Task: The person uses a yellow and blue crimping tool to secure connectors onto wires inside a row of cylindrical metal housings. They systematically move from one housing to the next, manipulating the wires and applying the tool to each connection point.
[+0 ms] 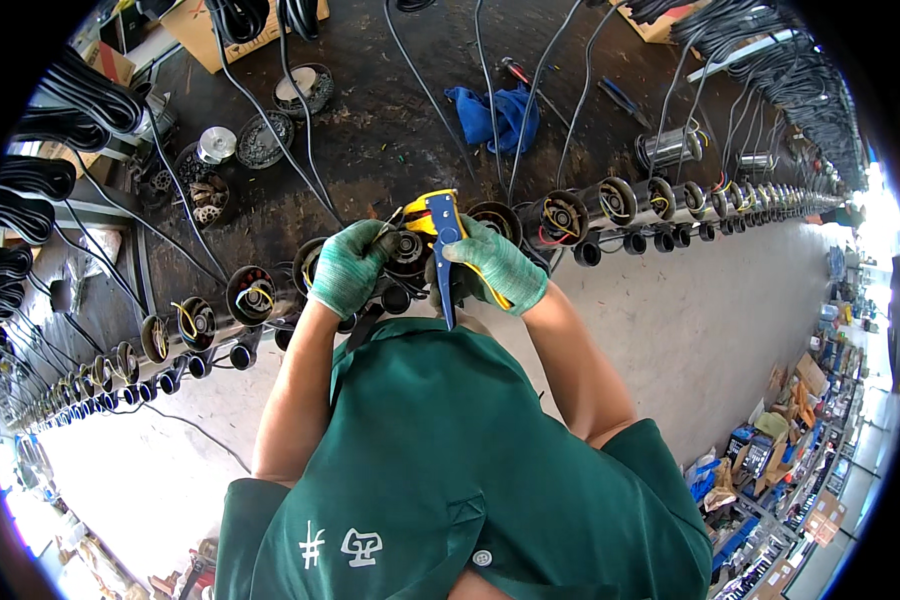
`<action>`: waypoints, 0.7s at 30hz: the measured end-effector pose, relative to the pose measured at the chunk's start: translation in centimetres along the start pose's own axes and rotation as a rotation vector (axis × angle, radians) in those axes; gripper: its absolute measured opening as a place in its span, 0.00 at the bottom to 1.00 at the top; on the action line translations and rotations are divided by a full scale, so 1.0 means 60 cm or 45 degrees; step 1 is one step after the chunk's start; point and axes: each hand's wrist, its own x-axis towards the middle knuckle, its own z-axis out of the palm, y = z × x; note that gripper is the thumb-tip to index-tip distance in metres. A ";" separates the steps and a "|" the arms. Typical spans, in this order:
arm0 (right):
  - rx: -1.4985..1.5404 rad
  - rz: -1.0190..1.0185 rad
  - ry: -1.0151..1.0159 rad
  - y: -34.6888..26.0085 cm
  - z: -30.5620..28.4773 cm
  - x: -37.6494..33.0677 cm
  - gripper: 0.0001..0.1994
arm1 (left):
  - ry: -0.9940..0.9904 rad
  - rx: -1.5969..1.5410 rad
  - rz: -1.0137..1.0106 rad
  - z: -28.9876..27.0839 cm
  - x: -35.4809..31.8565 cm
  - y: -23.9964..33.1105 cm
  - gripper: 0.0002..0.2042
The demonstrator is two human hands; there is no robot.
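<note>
My right hand (pixel 497 264), in a green knitted glove, is wrapped round a wire stripper (pixel 444 240) with blue and yellow handles. The tool's yellow head points up and to the left. My left hand (pixel 351 268), gloved alike, pinches a thin dark wire (pixel 394 216) close to the stripper's jaws. Whether the jaws grip the wire is too small to tell. Between my hands a round metal motor housing (pixel 408 252) shows its open end, partly covered by my fingers. To the right, another open housing (pixel 561 217) has red and yellow wires inside.
Long rows of similar housings line the bench edge on both sides. Black cables hang down from above. On the dark bench (pixel 370 120) lie a blue cloth (pixel 496 118), a screwdriver (pixel 516 70), pliers (pixel 622 102) and a round tray of small parts (pixel 265 139).
</note>
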 end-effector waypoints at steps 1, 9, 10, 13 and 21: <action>0.036 0.056 -0.037 -0.001 0.001 0.004 0.32 | 0.003 -0.024 -0.013 0.000 -0.001 0.001 0.09; -0.269 0.061 -0.136 -0.030 -0.012 0.019 0.31 | -0.143 0.070 -0.024 -0.018 0.004 0.004 0.11; -0.294 0.060 -0.155 -0.033 -0.015 0.019 0.31 | -0.177 0.109 -0.033 -0.023 0.006 0.009 0.12; -0.314 0.136 -0.189 -0.043 -0.025 0.019 0.33 | -0.235 0.071 -0.040 -0.025 0.010 -0.003 0.11; -0.256 0.282 -0.127 -0.063 -0.015 0.006 0.33 | -0.287 0.081 -0.019 -0.025 0.012 0.000 0.12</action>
